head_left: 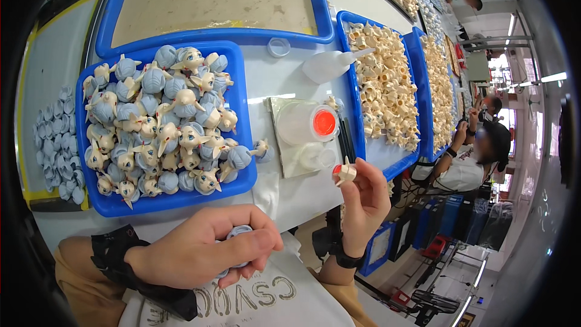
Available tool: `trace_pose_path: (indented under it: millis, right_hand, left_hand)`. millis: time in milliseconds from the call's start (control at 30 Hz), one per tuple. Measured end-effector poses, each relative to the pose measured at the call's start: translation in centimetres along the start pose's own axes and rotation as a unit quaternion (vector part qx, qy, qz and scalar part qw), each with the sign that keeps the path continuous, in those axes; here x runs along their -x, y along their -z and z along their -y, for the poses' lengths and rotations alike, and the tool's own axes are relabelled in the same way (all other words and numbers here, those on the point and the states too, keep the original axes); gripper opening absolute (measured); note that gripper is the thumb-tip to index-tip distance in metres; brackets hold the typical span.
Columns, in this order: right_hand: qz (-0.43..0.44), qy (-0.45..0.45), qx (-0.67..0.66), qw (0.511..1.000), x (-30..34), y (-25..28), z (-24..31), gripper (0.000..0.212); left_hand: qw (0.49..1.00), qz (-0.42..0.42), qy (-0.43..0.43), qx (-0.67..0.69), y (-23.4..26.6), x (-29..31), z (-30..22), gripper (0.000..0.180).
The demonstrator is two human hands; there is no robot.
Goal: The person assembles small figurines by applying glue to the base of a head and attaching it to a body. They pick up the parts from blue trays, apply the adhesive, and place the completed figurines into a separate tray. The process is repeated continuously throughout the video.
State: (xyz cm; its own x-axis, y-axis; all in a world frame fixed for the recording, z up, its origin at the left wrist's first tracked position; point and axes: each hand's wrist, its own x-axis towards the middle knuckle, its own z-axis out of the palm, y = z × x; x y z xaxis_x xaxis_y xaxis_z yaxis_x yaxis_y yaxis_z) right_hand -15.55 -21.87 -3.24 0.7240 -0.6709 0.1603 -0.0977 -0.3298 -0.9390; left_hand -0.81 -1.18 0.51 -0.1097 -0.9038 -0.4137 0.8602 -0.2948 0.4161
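The small cream face piece point(346, 173) sits pinched at the fingertips of the right hand point(363, 206), raised above the counter's point(284, 79) near edge, its red-tipped end turned toward the person's left. The left hand point(203, 254) is curled shut around a blue-grey hair piece point(237, 232), of which only a sliver shows between the fingers, low and close to the body. The two pieces lie well apart: the face piece is up and to the right of the hair piece, and the right hand is the nearer to the counter. Which way the hair piece faces inside the fist cannot be told.

Just left of the raised hand stands a clear cup with a red centre point(324, 123) on a pale mat point(284, 145), with a white squeeze bottle point(330, 64) beyond it. Farther left, a blue tray point(242, 85) holds a heap of finished doll heads point(163, 121), cream faces under blue hair. To the right, another blue tray point(352, 115) carries bare cream pieces point(384, 85). Loose blue hair pieces point(57, 145) lie at the far left, partly lost in the dark rim. Another person point(478, 157) sits farther down the line.
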Motion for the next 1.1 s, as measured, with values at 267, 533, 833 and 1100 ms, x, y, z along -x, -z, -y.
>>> trace_pose_path:
  millis: [267,533,833,1100]
  right_hand:
    - [0.020,0.025,0.080,0.996,-0.5,-0.1,-0.8,0.026]
    - [0.010,0.061,0.157,0.986,-1.0,-0.7,-0.5,0.024]
    - [0.011,0.147,0.261,0.954,-1.0,-1.0,-0.4,0.023]
    - [0.014,0.163,0.260,0.952,-0.9,-0.9,-0.6,0.024]
  left_hand:
    - [1.000,-0.004,0.018,-0.022,0.3,-0.2,-0.4,0.022]
    - [1.000,-0.002,-0.001,-0.017,0.4,-0.1,-0.1,0.022]
    - [1.000,-0.004,-0.001,-0.016,0.3,-0.2,0.0,0.022]
    - [1.000,-0.007,-0.003,-0.022,0.3,-0.3,0.1,0.022]
